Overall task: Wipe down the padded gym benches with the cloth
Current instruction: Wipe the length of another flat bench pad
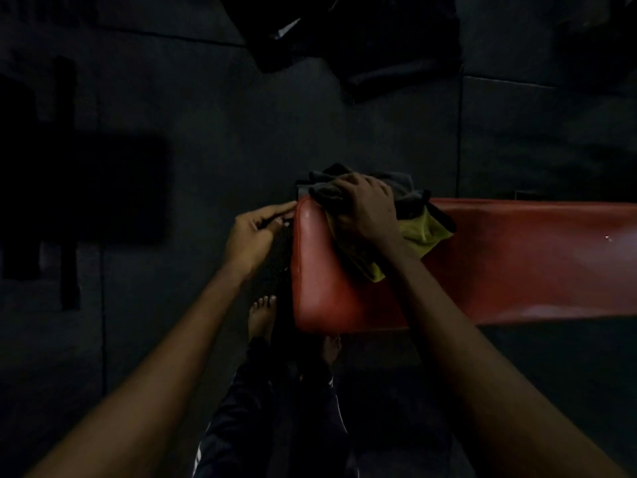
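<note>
The cloth is gripped by the bent fingers of the right hand, and the bench is stretched out to their right.

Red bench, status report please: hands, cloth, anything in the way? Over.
Right hand grips the cloth, pressed on the red bench at its end corner. Left hand at the bench's end edge, grip unclear. Nothing else seen lying on the bench.
</note>
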Motion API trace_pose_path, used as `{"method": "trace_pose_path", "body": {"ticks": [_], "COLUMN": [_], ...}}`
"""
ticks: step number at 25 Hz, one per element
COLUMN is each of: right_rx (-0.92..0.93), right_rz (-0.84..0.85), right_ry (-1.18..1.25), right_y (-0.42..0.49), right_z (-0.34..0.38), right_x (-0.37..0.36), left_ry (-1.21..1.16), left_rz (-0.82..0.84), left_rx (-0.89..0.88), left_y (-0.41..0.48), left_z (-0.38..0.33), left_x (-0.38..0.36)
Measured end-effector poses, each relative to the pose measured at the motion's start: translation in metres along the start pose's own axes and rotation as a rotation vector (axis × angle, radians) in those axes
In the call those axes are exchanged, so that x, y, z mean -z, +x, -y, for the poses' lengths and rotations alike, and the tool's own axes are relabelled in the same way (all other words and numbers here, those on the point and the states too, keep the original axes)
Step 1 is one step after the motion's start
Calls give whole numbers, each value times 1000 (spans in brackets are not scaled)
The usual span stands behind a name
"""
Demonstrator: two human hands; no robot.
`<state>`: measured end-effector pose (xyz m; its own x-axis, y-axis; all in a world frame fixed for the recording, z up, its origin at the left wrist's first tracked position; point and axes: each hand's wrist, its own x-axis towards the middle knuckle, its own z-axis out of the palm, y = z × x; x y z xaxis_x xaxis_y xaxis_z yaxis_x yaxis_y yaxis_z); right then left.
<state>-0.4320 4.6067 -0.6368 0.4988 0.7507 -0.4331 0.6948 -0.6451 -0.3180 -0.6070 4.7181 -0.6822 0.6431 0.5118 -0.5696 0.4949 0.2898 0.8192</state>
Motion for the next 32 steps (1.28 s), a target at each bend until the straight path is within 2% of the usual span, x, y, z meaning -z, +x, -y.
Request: {"method": "trace_pose_path", "body": {"ticks": [3, 9, 12, 16, 20, 25, 29, 32], "right_rx": [10, 284, 301, 421, 377, 309, 216, 176], "right_rz": [-8, -71, -67, -180, -205, -221, -269, -345], "right_ry": [-51, -222, -242, -364, -378, -300, -306, -181], "right_y": [-1, -27, -34, -70, -95, -145, -172, -184], "right_z": [7, 24, 33, 49, 53, 44, 46, 43], "right_x": [-1, -35, -43, -74, -91, -112, -127, -144], "left_ry": [53, 155, 144, 159, 208, 361, 479, 457], "left_rz": [72, 0, -25, -37, -11, 132, 104, 94], "left_rx": [27, -40, -72, -21, 10, 5, -40, -87], "left_y": [20, 32, 25, 16, 15, 11, -7, -5], "left_z": [-9, -7, -2, 8, -6, -20, -7, 2], "left_x": [22, 56, 57, 53, 38, -1, -34, -38]}}
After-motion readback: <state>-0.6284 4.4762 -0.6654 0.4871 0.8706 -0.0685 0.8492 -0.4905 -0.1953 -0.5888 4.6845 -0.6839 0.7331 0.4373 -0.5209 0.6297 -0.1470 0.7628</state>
